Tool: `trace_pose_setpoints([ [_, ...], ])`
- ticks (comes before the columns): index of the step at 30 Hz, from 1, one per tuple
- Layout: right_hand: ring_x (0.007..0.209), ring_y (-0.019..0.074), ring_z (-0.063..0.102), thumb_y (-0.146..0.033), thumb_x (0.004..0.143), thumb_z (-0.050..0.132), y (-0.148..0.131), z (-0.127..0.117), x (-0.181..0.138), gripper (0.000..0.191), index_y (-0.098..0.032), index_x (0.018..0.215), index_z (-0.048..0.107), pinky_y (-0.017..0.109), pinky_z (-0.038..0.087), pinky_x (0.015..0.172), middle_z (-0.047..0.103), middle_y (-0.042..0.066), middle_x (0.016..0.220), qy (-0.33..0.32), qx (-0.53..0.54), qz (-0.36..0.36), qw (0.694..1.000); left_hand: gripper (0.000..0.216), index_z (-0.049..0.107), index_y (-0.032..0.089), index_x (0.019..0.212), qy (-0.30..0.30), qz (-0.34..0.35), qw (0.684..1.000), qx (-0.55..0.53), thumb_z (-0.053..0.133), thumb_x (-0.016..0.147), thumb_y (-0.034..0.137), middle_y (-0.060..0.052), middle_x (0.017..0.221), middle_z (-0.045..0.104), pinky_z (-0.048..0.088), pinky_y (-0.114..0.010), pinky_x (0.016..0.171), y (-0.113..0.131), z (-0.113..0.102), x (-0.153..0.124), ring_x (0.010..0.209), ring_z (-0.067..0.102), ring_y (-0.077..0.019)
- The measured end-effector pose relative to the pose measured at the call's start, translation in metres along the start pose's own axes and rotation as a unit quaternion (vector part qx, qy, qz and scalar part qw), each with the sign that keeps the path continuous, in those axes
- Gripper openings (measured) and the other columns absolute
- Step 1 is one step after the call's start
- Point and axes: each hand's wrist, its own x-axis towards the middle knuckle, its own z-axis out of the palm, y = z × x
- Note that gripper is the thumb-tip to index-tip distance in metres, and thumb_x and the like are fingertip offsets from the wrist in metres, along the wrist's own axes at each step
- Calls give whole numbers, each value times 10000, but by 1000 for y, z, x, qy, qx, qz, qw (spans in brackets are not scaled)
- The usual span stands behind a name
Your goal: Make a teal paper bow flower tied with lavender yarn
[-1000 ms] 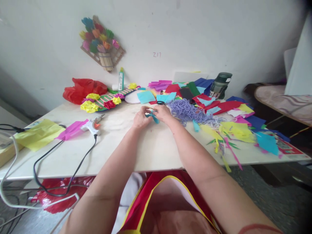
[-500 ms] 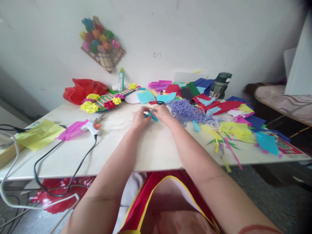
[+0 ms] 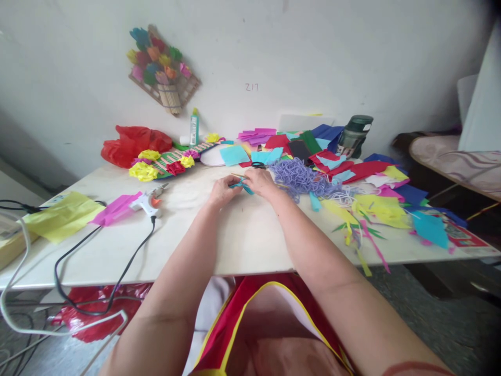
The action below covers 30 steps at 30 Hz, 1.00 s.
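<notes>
Over the middle of the white table (image 3: 242, 240), my left hand (image 3: 221, 191) and my right hand (image 3: 261, 181) meet around a small teal paper piece (image 3: 242, 185). Both hands pinch it with their fingers closed, the left from the left side, the right from the right. A thin stick pokes out near the left fingers. A heap of purple yarn (image 3: 299, 177) lies just right of my right hand, and black scissors (image 3: 258, 165) lie just behind the hands.
A glue gun (image 3: 147, 202) with a black cord lies at the left beside pink paper (image 3: 116, 208) and yellow paper (image 3: 62, 215). Coloured paper scraps (image 3: 376, 206) cover the right side. A glue bottle (image 3: 194, 127), red bag (image 3: 135, 143) and dark jar (image 3: 354, 137) stand at the back.
Both hands have kept working the teal piece and shifted slightly lower towards the table; the paper has turned a little between the fingers.
</notes>
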Motion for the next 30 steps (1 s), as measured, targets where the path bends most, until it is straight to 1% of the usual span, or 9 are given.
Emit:
trace_pose_setpoints([
  [5,979,221,617,-304,882,474,-2,4,4,274,-161,1011,668,278,412,750,684,112,1057,-4,4,28,1000,298,691,161,889,30,1,997,65,565,620,177,-50,792,715,505,-292,759,5,3,-2,790,662,-200],
  [7,983,223,616,-308,878,474,-3,5,5,279,-163,1016,668,278,418,751,685,114,1054,-3,9,40,999,315,695,167,901,27,4,997,69,569,612,175,-46,794,714,503,-290,768,6,2,-2,796,657,-197],
  [9,985,222,614,-299,875,474,-3,6,5,278,-162,1019,668,277,421,755,684,118,1057,-8,9,43,999,326,695,163,917,7,-6,999,31,573,616,199,-40,774,708,507,-284,730,7,1,-2,750,650,-187],
  [12,989,212,609,-279,880,464,-2,6,4,276,-160,1025,667,272,417,766,681,114,1064,-10,6,23,1000,316,695,140,905,-34,-52,995,-80,583,647,283,-37,708,687,501,-272,624,7,-3,-3,640,628,-167],
  [16,1000,211,602,-275,894,447,1,5,3,287,-150,1028,668,275,408,769,676,110,1073,-1,4,-12,1000,348,707,123,889,-49,-92,979,-176,659,624,342,-32,665,676,484,-261,620,7,-7,-5,620,622,-153],
  [18,1001,209,601,-271,897,443,1,4,3,289,-146,1027,669,273,402,762,671,113,1082,2,3,-18,1000,378,709,120,910,-53,-95,975,-194,691,608,346,-30,661,678,472,-252,609,7,-7,-6,608,614,-144],
  [23,996,205,601,-259,895,453,1,4,3,278,-144,1026,670,268,388,750,670,115,1077,-1,-3,-21,1000,401,713,123,895,-53,-79,978,-187,744,587,378,-26,646,671,456,-241,576,7,-5,-7,564,580,-122],
  [27,999,207,599,-264,894,464,1,5,3,273,-146,1027,671,270,384,749,675,114,1069,-3,-8,-25,1000,378,708,121,857,-51,-100,969,-222,705,620,416,-45,677,686,497,-276,614,4,-4,-5,596,607,-141],
  [30,997,207,601,-278,891,474,1,5,3,275,-144,1027,672,271,384,745,677,114,1067,-5,-6,-26,1000,342,702,123,854,-48,-120,960,-247,697,604,358,-42,679,690,511,-282,631,2,-4,-4,602,619,-142],
])
